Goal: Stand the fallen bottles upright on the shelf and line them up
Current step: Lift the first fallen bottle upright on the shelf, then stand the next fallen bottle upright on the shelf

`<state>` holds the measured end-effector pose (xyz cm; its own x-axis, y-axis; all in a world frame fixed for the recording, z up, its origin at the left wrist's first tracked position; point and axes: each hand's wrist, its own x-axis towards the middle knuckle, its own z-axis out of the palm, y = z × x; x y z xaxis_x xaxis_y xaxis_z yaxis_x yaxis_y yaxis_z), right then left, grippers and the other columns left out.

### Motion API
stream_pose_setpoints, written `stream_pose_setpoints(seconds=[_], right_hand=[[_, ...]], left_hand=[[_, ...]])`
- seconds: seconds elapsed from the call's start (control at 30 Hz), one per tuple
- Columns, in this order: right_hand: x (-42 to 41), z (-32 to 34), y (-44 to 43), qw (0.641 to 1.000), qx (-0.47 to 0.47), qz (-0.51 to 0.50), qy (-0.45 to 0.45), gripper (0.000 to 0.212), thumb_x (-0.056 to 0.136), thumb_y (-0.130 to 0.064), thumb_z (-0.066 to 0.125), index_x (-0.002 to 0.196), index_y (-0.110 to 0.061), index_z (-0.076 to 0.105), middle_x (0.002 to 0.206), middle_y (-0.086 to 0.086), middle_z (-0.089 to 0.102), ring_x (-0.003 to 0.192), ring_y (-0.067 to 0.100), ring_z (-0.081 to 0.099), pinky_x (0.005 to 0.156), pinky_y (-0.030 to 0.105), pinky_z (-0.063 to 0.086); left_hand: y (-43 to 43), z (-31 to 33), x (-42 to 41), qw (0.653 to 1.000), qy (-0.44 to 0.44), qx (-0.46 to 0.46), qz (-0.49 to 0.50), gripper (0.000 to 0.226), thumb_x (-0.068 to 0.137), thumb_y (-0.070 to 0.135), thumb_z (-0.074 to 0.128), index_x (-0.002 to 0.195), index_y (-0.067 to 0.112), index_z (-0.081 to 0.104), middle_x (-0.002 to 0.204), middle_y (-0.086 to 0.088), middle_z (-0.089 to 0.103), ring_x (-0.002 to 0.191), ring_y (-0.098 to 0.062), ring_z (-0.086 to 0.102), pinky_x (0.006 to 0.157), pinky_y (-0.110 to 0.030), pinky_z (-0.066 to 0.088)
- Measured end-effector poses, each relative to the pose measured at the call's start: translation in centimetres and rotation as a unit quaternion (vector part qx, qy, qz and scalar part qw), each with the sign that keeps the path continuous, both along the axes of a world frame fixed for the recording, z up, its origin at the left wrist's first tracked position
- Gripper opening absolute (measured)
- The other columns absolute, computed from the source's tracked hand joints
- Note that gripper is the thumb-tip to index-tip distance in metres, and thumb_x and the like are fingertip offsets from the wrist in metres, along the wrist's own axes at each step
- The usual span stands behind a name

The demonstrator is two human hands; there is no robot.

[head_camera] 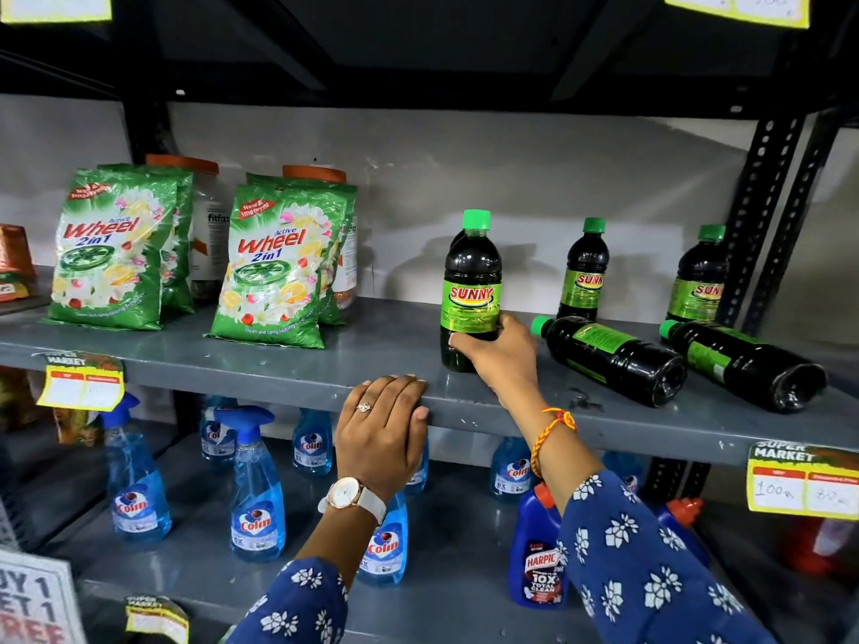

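Dark Sunny bottles with green caps and green labels stand or lie on the grey shelf (288,364). My right hand (499,353) is closed around the lower part of an upright bottle (470,281) near the shelf's middle. Two more bottles stand at the back: one (583,271) and another (699,281) by the right post. Two bottles lie on their sides, caps pointing left: one (613,357) just right of my right hand, the other (743,362) at the far right. My left hand (383,434) rests flat on the shelf's front edge, holding nothing.
Green Wheel detergent packs (274,267) and white jars stand on the shelf's left half. The lower shelf holds blue Colin spray bottles (255,495) and a Harpic bottle (539,560). Yellow price tags (802,485) hang on the shelf edge. A black perforated post (762,216) rises at the right.
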<state>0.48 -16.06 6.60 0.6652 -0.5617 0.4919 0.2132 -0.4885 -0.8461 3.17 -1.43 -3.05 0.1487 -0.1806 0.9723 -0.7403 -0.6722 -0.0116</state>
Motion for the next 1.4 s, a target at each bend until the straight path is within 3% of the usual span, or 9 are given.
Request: stream_pose_setpoints(seconds=[0.13, 0.27, 0.4, 0.67, 0.87, 0.97, 1.03, 1.17, 1.4], right_hand=[[-1.0, 0.1, -0.1, 0.999, -0.042, 0.010, 0.016, 0.028, 0.064, -0.023, 0.078, 0.086, -0.023, 0.062, 0.081, -0.003, 0.065, 0.075, 0.011, 0.062, 0.067, 0.021, 0.047], [-2.8, -0.1, 0.2, 0.996, -0.077, 0.032, 0.011, 0.026, 0.065, -0.026, 0.078, 0.082, -0.028, 0.059, 0.073, -0.016, 0.062, 0.066, -0.010, 0.057, 0.053, 0.000, 0.039], [-4.1, -0.4, 0.7, 0.995, -0.090, 0.032, 0.001, 0.025, 0.065, -0.027, 0.078, 0.079, -0.030, 0.057, 0.069, -0.025, 0.056, 0.060, -0.022, 0.052, 0.052, -0.002, 0.037], [-5.1, -0.6, 0.8, 0.993, -0.112, 0.043, -0.011, 0.024, 0.068, -0.027, 0.076, 0.088, -0.026, 0.063, 0.071, -0.024, 0.058, 0.063, -0.022, 0.053, 0.055, -0.003, 0.036], [-5.2, -0.6, 0.9, 0.993, -0.105, 0.057, 0.020, 0.038, 0.071, -0.030, 0.075, 0.105, -0.020, 0.063, 0.090, -0.007, 0.066, 0.087, 0.005, 0.065, 0.065, -0.002, 0.039], [-5.8, -0.2, -0.3, 0.993, -0.100, 0.025, 0.064, 0.077, 0.068, -0.051, 0.074, 0.128, -0.010, 0.049, 0.122, 0.005, 0.061, 0.111, 0.018, 0.057, 0.086, 0.022, 0.045], [-6.8, 0.7, -2.4, 0.993, -0.103, -0.029, 0.044, 0.080, 0.071, -0.052, 0.070, 0.132, -0.005, 0.045, 0.128, 0.012, 0.057, 0.111, 0.021, 0.056, 0.092, 0.030, 0.046], [-8.5, 3.4, -7.6, 0.947, -0.241, -0.192, 0.092, 0.040, 0.076, -0.031, 0.068, 0.104, -0.002, 0.064, 0.102, 0.020, 0.067, 0.095, 0.034, 0.063, 0.079, 0.036, 0.051], [-7.1, 4.4, -10.6, 0.840, -0.361, -0.235, 0.331, 0.069, 0.067, -0.052, 0.074, 0.118, -0.009, 0.055, 0.118, 0.013, 0.060, 0.110, 0.031, 0.055, 0.081, 0.033, 0.046]], left_hand=[[0.1, 0.1, -0.2, 1.000, 0.010, 0.001, 0.005, 0.034, 0.094, 0.026, 0.040, 0.105, 0.010, 0.068, 0.106, -0.006, 0.070, 0.100, -0.024, 0.062, 0.099, -0.037, 0.037], [0.1, 0.4, -0.8, 1.000, 0.027, 0.002, 0.005, 0.036, 0.094, 0.026, 0.038, 0.105, 0.009, 0.068, 0.106, -0.008, 0.070, 0.100, -0.025, 0.062, 0.099, -0.037, 0.037], [0.1, 0.7, -1.4, 0.999, 0.050, 0.003, 0.003, 0.035, 0.094, 0.024, 0.038, 0.105, 0.009, 0.068, 0.107, -0.007, 0.069, 0.101, -0.025, 0.062, 0.100, -0.037, 0.036], [0.4, 0.7, -1.7, 0.996, 0.088, 0.036, 0.006, 0.040, 0.096, 0.027, 0.034, 0.109, 0.008, 0.066, 0.110, -0.010, 0.068, 0.103, -0.027, 0.061, 0.102, -0.038, 0.034], [0.1, 0.8, -2.2, 0.994, 0.107, 0.006, -0.018, 0.042, 0.095, 0.025, 0.033, 0.112, 0.005, 0.066, 0.116, -0.012, 0.066, 0.111, -0.029, 0.059, 0.104, -0.041, 0.033], [-0.8, 0.6, -3.2, 0.989, 0.129, -0.066, -0.040, 0.044, 0.093, 0.023, 0.032, 0.120, 0.001, 0.059, 0.129, -0.016, 0.058, 0.123, -0.032, 0.049, 0.107, -0.044, 0.029], [-1.9, 0.7, -4.7, 0.991, 0.086, -0.060, -0.079, 0.043, 0.093, 0.022, 0.036, 0.122, -0.002, 0.056, 0.131, -0.018, 0.055, 0.125, -0.032, 0.045, 0.107, -0.044, 0.031], [-6.5, 2.3, -7.9, 0.984, 0.027, 0.078, -0.160, 0.038, 0.091, 0.022, 0.043, 0.119, 0.002, 0.060, 0.127, -0.014, 0.059, 0.122, -0.029, 0.051, 0.104, -0.041, 0.039], [-12.3, 1.2, -9.3, 0.990, 0.082, 0.066, -0.090, 0.041, 0.094, 0.030, 0.038, 0.110, 0.007, 0.067, 0.112, -0.008, 0.068, 0.103, -0.027, 0.062, 0.099, -0.041, 0.040]])
